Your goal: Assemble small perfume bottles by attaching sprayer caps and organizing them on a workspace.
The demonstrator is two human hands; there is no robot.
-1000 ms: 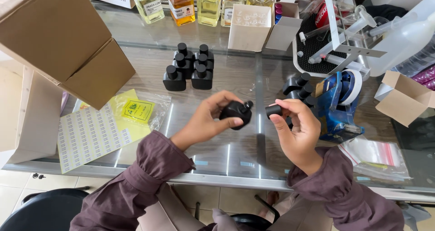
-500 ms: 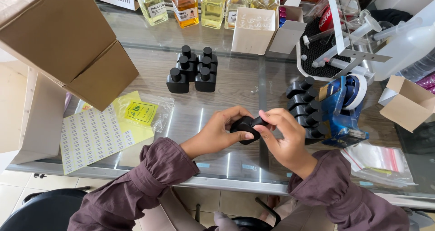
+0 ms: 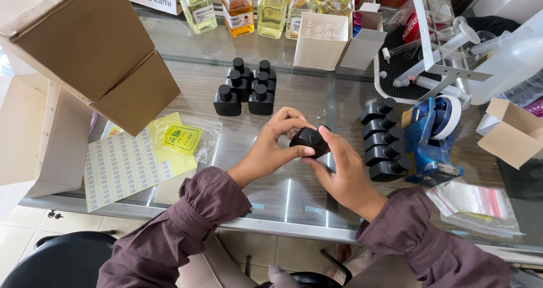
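Small black bottle (image 3: 309, 141), clasped between both hands, cap seemingly hidden

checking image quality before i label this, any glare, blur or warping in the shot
Head view: daylight streaks glare across the glass table near the left hand and right hand; the black bottle they hold is sharp but so dark its detail is lost; the wide lens bends the cardboard box and table edges; no obvious motion blur.

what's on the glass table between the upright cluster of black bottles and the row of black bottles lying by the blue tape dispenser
Only bare glass table shows between cluster and row in the head view.
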